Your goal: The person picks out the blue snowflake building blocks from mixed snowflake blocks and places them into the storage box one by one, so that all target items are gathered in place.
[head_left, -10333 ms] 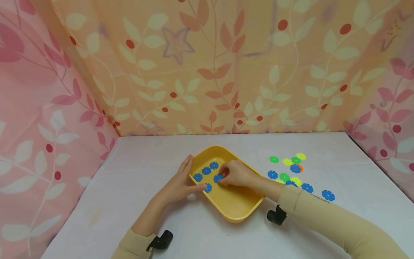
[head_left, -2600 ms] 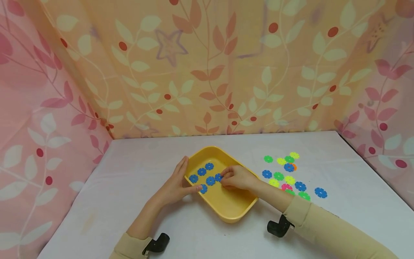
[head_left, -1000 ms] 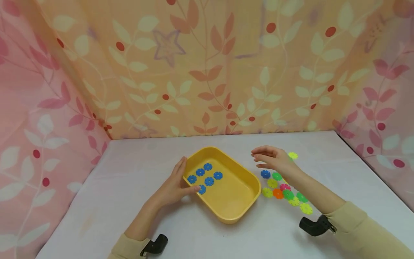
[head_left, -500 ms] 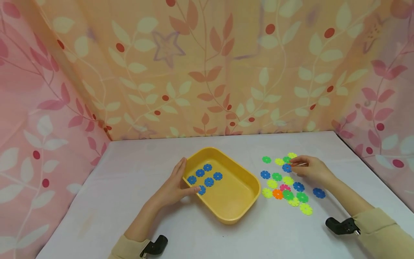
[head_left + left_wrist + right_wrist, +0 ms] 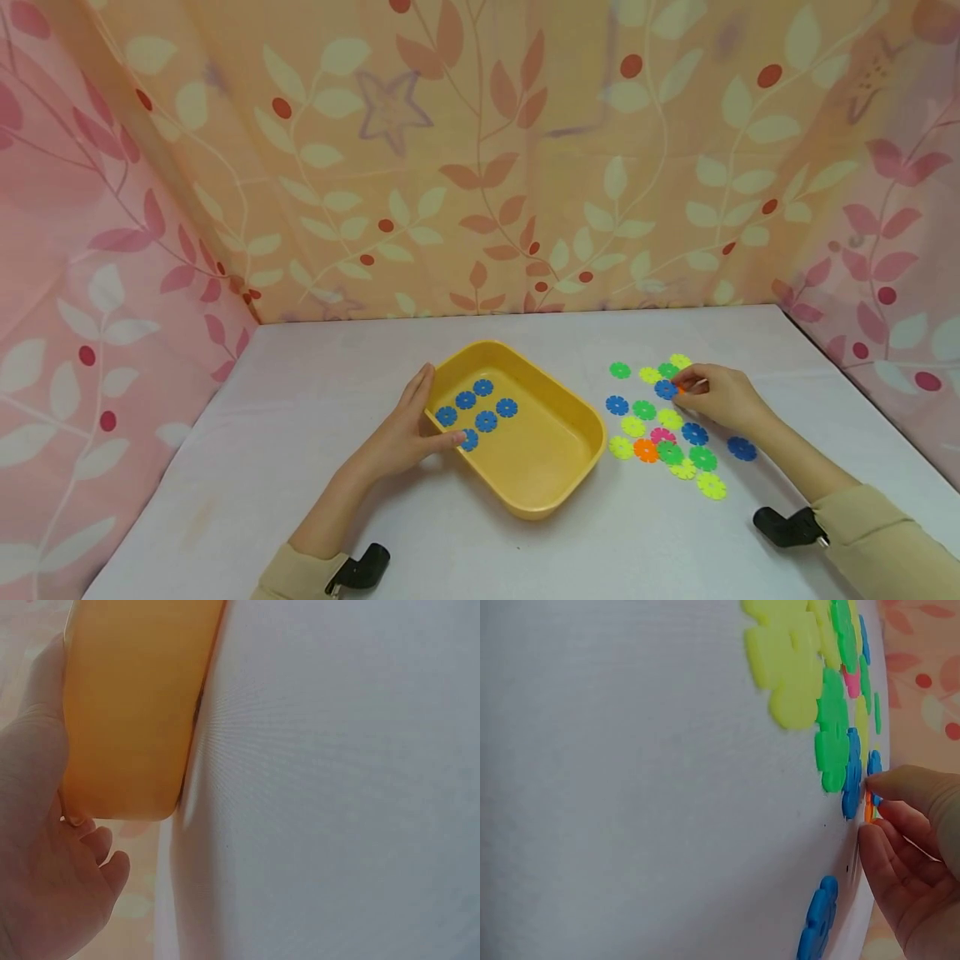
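A yellow plastic tray [image 5: 536, 467] sits at an angle mid-table, several blue interlocking discs [image 5: 486, 421] lying in its far left part. My left hand [image 5: 397, 433] grips its left side, thumb over the rim and fingers along the outer wall; the left wrist view shows the tray wall [image 5: 135, 712] beside that hand [image 5: 45, 825]. On the right, my right hand [image 5: 720, 398] pinches the edge of a blue interlocking disc [image 5: 664, 390] between thumb and fingers. An orange disc [image 5: 868, 806] shows under it, partly hidden by the fingertips in the right wrist view.
Around the right hand lie loose discs: yellow [image 5: 711, 486], green [image 5: 703, 457], pink [image 5: 663, 436] and orange [image 5: 646, 451]. A lone blue disc [image 5: 742, 448] lies near the right forearm. Floral cloth [image 5: 480, 208] hangs behind the white table [image 5: 300, 400].
A blue disc was added to those in the tray and released there. The right hand then moved right to the loose discs and took hold of another blue one. The left hand stayed on the tray.
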Demonstrator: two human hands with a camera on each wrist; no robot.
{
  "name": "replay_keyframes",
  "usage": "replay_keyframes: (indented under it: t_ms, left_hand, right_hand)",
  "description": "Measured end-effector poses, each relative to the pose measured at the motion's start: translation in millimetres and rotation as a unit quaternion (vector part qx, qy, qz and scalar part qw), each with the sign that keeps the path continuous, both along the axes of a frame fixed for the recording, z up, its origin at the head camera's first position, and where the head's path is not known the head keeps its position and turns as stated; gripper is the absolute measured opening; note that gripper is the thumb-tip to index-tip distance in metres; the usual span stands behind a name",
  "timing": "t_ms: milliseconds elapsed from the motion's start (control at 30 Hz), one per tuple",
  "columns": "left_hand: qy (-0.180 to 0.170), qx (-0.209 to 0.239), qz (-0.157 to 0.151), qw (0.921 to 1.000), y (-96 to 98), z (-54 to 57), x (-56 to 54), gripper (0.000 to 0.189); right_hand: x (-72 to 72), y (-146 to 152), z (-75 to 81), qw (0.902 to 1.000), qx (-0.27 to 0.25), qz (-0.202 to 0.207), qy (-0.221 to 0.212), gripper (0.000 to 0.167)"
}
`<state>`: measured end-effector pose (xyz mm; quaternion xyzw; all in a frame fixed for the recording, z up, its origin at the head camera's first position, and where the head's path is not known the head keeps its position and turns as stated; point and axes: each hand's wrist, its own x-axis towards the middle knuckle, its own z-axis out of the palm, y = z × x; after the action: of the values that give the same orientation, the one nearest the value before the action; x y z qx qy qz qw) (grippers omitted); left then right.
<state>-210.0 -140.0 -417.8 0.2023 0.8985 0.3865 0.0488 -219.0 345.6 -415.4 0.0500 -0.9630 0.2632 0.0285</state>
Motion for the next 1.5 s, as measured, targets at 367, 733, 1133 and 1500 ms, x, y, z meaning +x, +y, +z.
replay_keyframes:
  t_ms: [367, 733, 1133, 1500]
  left_hand:
    - [-0.005, -0.003, 0.001, 1.0, -0.5, 1.6, 0.5, 0.117]
    - [-0.008, -0.003, 0.0, 1.0, -0.6, 3.0, 1.3, 0.118]
    - [-0.01, -0.007, 0.011, 0.9999, -1.2, 3.0, 0.8, 0.118]
    - [-0.009, -0.005, 0.005, 0.9999, 2.0, 1.7, 0.2, 0.116]
  right_hand:
    - [0.1, -4.0, 3.7, 0.9998, 0.011, 0.004, 0.017, 0.027]
    - [-0.5, -8.5, 8.6, 0.9998, -0.004, 0.001, 0.019, 0.028]
    - [-4.4, -96.3, 48.5, 0.9696, -0.202, 0.053, -0.127, 0.04]
    - [-1.2, -185.8, 53.0, 0.9309, -0.241, 0.201, -0.187, 0.026]
